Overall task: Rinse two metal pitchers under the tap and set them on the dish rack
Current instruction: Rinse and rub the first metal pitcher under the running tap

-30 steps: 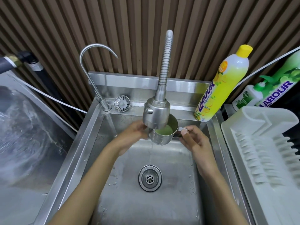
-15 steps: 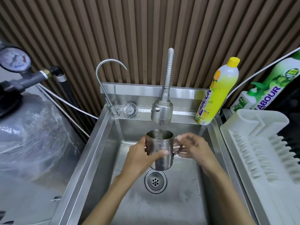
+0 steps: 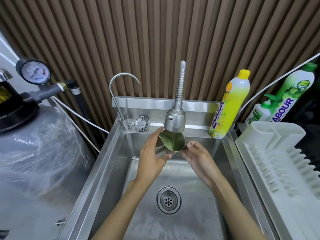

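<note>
A small metal pitcher (image 3: 170, 142) is held tilted toward me under the tap's spray head (image 3: 174, 121), with a thin stream of water running into its greenish inside. My left hand (image 3: 152, 157) wraps the pitcher's left side and base. My right hand (image 3: 197, 155) holds it from the right, at the handle, which the fingers hide. The white dish rack (image 3: 277, 153) stands to the right of the sink with nothing on it. Only one pitcher is in view.
The steel sink (image 3: 110, 153) has a round drain (image 3: 168, 200) at its middle. A thin gooseneck faucet (image 3: 121, 94) rises at the back left. A yellow detergent bottle (image 3: 230, 104) and green bottles (image 3: 284, 99) stand at the back right. A grey tank (image 3: 34, 153) with a gauge is left.
The pitcher has gone from upright and lower in the sink to raised and tilted toward me under the spray head. The view has pulled back, showing more of the sink.
</note>
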Demonstrator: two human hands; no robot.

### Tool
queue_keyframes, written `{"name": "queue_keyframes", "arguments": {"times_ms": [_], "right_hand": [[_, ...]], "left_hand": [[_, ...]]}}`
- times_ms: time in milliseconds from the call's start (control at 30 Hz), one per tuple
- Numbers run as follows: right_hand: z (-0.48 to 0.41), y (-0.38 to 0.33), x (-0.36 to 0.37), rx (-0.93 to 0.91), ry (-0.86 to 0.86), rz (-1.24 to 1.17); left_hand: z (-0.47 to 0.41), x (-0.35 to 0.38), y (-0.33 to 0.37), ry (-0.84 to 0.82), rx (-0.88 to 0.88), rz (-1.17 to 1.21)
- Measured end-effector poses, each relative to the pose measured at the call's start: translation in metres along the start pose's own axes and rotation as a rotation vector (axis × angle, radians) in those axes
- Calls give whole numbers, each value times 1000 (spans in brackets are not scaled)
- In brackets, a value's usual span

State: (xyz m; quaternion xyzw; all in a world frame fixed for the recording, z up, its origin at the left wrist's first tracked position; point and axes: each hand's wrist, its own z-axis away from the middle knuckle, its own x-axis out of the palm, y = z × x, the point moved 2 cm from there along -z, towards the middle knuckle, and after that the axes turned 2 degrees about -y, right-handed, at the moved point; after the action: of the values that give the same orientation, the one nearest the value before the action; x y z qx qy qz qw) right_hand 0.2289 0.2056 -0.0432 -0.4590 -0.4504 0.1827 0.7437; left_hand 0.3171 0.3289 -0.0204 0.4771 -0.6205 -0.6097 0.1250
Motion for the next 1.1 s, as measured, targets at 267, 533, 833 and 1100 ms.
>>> {"name": "queue_keyframes", "arguments": {"times_ms": [267, 533, 833, 1100], "right_hand": [[0, -16, -8, 16, 196, 514], [10, -51, -1, -240, 308, 1112], [-13, -12, -2, -131, -34, 119], [-4, -5, -14, -1, 123, 344]], "left_hand": [[2, 1, 6, -23, -118, -276], [-4, 28, -18, -121, -293, 233], [-11, 14, -1, 132, 76, 150], [4, 9, 0, 94, -6, -250]]}}
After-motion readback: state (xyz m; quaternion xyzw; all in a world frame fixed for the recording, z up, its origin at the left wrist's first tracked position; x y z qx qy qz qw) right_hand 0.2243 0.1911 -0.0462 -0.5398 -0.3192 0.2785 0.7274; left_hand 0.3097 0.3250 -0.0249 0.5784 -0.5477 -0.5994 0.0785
